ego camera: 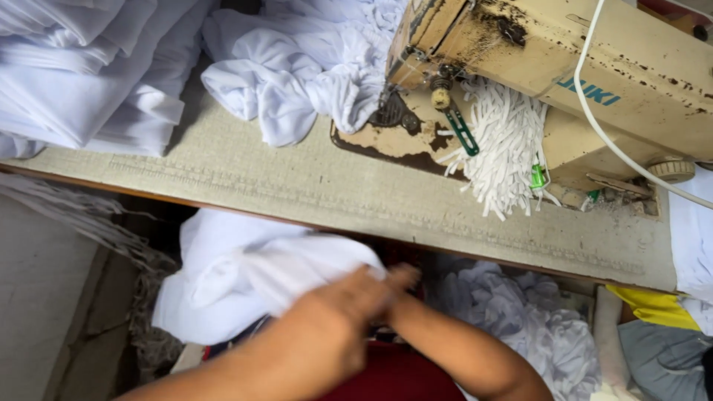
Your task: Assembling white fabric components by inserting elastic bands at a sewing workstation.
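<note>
Below the bench (312, 186) edge, in the lap: left hand (327, 330) lies over a white cloth (245, 275), fingers apparently curled onto it, motion-blurred. Right hand (401, 278) crosses beneath it, fingers mostly hidden, grip can't be told. Sewing machine (594, 82) sits well apart, up right.

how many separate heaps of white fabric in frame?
4. Folded stack far left on the table; bunched piece at the sewing machine's needle; piece under both hands on the lap; crumpled pile below the table edge. More may be hidden.
</note>
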